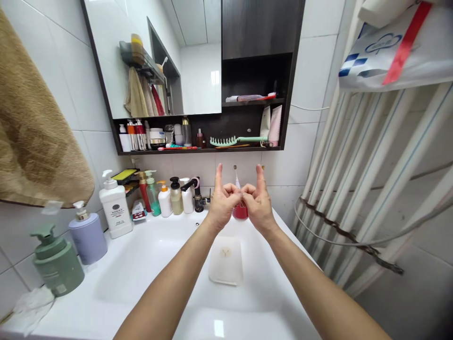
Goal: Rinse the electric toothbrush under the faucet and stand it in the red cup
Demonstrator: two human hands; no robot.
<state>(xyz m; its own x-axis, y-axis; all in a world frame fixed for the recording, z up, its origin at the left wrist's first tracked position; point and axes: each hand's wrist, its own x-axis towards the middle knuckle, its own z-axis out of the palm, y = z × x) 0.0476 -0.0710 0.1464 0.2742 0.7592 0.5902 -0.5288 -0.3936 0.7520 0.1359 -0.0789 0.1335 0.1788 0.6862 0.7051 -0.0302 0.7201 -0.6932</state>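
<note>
Over the basin, my left hand (222, 200) and my right hand (258, 203) are held up side by side. On each, one finger points straight up while the others are curled and pinched. Their fingertips meet in the middle, and I see nothing held in either hand. Just behind them a red cup (241, 211) stands on the back rim of the sink, partly covered by my hands. A slim white toothbrush-like stick (237, 177) rises out of it. Below my wrists, a whitish translucent rectangular tray (226, 269) lies in the white sink (148, 264).
Left of the black faucet (201, 200) stand several pump bottles, including a white one (115, 208), a purple one (88, 236) and a green one (58, 262). A mirror cabinet (201, 152) with a green hairbrush (226, 140) hangs above. White radiator pipes (375, 156) line the right side; a brown towel (38, 123) hangs left.
</note>
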